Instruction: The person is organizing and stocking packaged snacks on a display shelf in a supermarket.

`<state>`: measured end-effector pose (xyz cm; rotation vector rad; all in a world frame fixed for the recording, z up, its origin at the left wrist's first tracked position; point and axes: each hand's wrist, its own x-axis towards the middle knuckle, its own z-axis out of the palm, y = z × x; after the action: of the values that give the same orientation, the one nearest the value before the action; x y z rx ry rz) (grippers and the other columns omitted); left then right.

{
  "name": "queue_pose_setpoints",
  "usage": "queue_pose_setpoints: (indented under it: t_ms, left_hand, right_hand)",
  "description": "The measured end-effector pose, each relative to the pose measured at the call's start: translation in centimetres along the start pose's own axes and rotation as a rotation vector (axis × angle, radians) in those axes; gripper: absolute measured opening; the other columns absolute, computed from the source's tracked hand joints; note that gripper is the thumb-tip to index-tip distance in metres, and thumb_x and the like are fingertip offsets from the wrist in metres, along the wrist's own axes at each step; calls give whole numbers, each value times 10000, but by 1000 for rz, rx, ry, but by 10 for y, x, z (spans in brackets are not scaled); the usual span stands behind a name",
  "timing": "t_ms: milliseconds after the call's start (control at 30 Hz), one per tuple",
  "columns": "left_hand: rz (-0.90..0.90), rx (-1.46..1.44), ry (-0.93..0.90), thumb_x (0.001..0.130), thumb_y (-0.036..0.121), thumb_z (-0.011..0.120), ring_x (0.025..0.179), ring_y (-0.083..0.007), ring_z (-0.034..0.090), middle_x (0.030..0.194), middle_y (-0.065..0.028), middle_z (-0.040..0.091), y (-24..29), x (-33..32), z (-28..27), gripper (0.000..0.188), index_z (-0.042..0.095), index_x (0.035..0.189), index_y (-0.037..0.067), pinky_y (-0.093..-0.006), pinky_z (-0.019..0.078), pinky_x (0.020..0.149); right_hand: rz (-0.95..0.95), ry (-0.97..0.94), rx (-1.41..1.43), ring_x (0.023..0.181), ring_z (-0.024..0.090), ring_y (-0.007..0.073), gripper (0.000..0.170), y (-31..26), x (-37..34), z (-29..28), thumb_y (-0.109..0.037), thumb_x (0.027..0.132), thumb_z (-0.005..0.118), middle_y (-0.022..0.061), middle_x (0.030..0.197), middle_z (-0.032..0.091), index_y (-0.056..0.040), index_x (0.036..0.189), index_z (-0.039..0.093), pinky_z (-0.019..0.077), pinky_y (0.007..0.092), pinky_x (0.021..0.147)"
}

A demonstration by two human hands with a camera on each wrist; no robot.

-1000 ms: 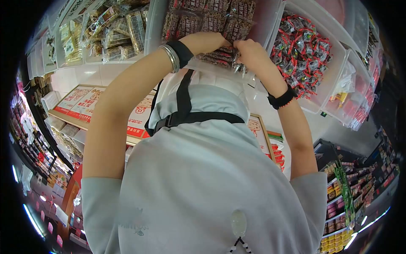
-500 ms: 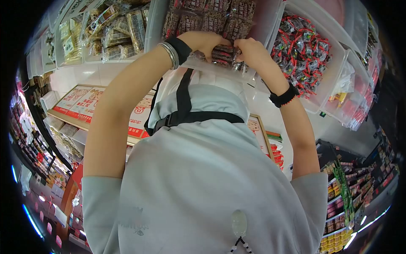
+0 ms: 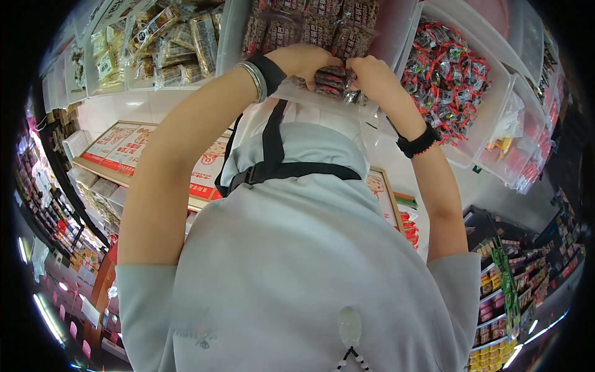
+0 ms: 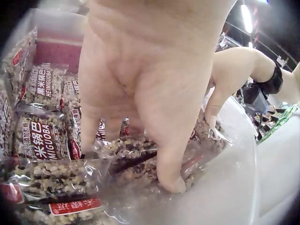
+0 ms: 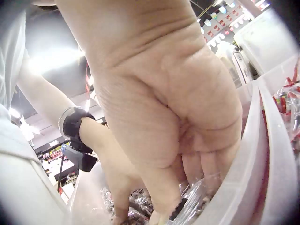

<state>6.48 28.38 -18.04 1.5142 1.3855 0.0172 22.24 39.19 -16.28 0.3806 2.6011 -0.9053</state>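
Both hands are at the near end of a translucent bin [image 3: 230,37] of wrapped black rice crackers [image 3: 319,30]. My left hand [image 3: 302,62] grips a few cracker packets [image 4: 136,161] from above, with the thumb on the near side and the fingers on the far side. Across from it, my right hand [image 3: 374,75] pinches the clear wrapper [image 5: 190,201] at the right end of the same row. In the right wrist view its curled fingers partly hide the wrapper, and the left hand [image 5: 117,183] shows just beyond.
To the right stands a bin of small red-and-black wrapped sweets [image 3: 443,80]. Bagged pale snacks [image 3: 173,46] fill the bin on the left. Framed red-and-white signs [image 3: 118,149] are below the bins, and stocked shelves [image 3: 502,291] stand at the lower right.
My left hand has drawn back leftward from the right hand, its thumb coming down on the near side of the packets. More of the packets shows between the hands. The right hand stays nearly in place.
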Motion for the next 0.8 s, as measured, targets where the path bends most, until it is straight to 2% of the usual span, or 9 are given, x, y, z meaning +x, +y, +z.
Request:
queue_pose_setpoints:
  t_ms: [100, 233, 367, 600, 667, 700, 733, 767, 800]
  left_hand:
    - [84, -199, 0, 531, 78, 749, 1017, -295, 544, 1129, -144, 555, -14, 3, 5, 740, 465, 1214, 42, -365, 437, 843]
    - [-23, -29, -84, 613, 117, 700, 1011, -288, 549, 1075, -170, 580, -21, -16, -23, 616, 494, 1188, 30, -345, 422, 872]
    - [22, 49, -46, 527, 27, 747, 1069, -293, 501, 1173, -169, 518, -67, -51, -20, 755, 467, 1227, 67, -355, 414, 896]
    - [-237, 215, -32, 524, -35, 730, 976, -341, 531, 1062, -151, 569, -52, -66, -10, 732, 496, 1203, 105, -393, 445, 819]
    - [-178, 165, 62, 511, -27, 735, 936, -342, 550, 1011, -156, 585, -69, -61, 4, 702, 521, 1168, 95, -395, 455, 786]
    - [-305, -58, -23, 493, -21, 739, 929, -333, 556, 996, -152, 590, -95, -47, 15, 694, 534, 1147, 90, -397, 459, 762]
    - [-124, 137, 94, 489, 0, 745, 916, -333, 561, 972, -144, 598, -74, -61, 6, 664, 547, 1116, 86, -406, 460, 730]
    - [-174, 109, 0, 548, 5, 708, 898, -327, 567, 948, -138, 604, -68, -58, 2, 548, 560, 1070, 79, -413, 457, 709]
    - [-241, 30, 87, 624, 13, 645, 849, -328, 578, 873, -144, 606, -53, -67, -2, 415, 568, 1026, 76, -410, 459, 683]
  right_hand:
    - [-7, 7, 7, 850, 586, 353, 262, 3, 0, 0, -106, 658, 672, 173, 870, 592, -48, 900, 589, 487, 428, 722]
    - [51, -7, 31, 847, 586, 356, 242, 0, -2, 3, -113, 663, 671, 175, 865, 589, -39, 875, 581, 487, 429, 717]
    - [42, 11, 9, 834, 588, 356, 215, -4, -2, 1, -91, 670, 651, 176, 868, 590, -39, 867, 580, 487, 432, 711]
    - [22, 57, -23, 821, 586, 361, 174, -5, -2, 3, -51, 685, 593, 185, 856, 589, -42, 858, 582, 485, 438, 706]
    - [37, 48, -38, 827, 584, 362, 171, -7, -2, 3, -53, 688, 589, 187, 857, 588, -43, 859, 582, 482, 439, 713]
    - [39, 59, -38, 833, 581, 361, 171, -6, -3, 5, -53, 689, 587, 187, 860, 588, -45, 860, 582, 479, 440, 719]
    - [35, 75, -38, 839, 579, 361, 171, -7, -3, 5, -54, 691, 584, 187, 864, 588, -47, 861, 583, 475, 441, 725]
    - [76, 54, -55, 858, 571, 342, 244, -9, -4, 5, -63, 662, 629, 170, 856, 600, -37, 902, 592, 466, 426, 739]
    - [115, 41, -73, 877, 563, 324, 321, -12, -5, 3, -73, 633, 675, 152, 848, 612, -27, 942, 602, 457, 411, 752]
